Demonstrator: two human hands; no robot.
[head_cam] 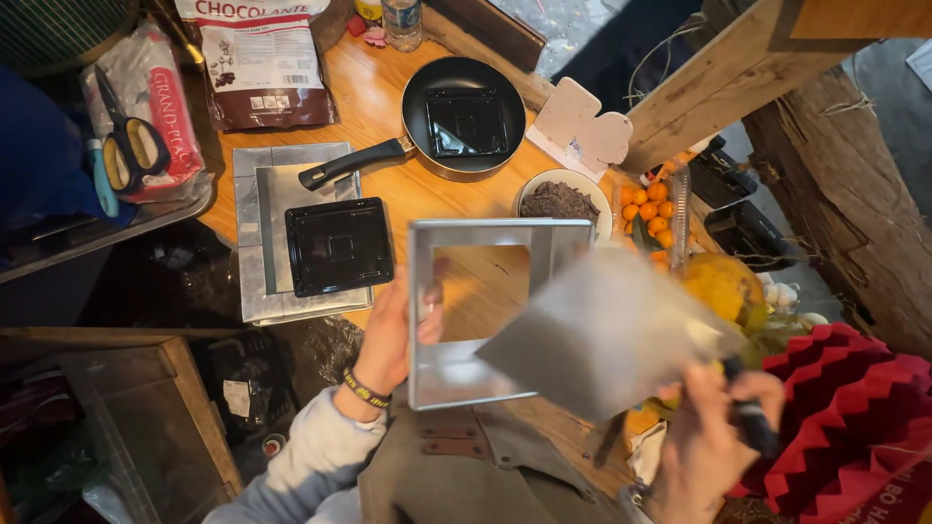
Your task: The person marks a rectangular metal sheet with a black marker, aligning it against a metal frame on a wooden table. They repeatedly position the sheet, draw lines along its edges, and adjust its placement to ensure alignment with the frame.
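Note:
My left hand (393, 335) grips the left wall of a square bottomless metal cake frame (427, 378), holding it over the wooden table (374, 107). My right hand (714, 442) holds the dark handle of a wide metal scraper whose blurred blade (607, 335) lies across the frame's right side. A black square plastic tray (339, 245) rests on metal sheets (254, 228) just left of my left hand.
A black frying pan (464, 116) holds another black tray. A bowl of chopped chocolate (558, 199), a box of small oranges (650, 213), brown and red chocolate bags (262, 63), scissors (131, 146) and a red zigzag cloth (849, 417) surround the work area.

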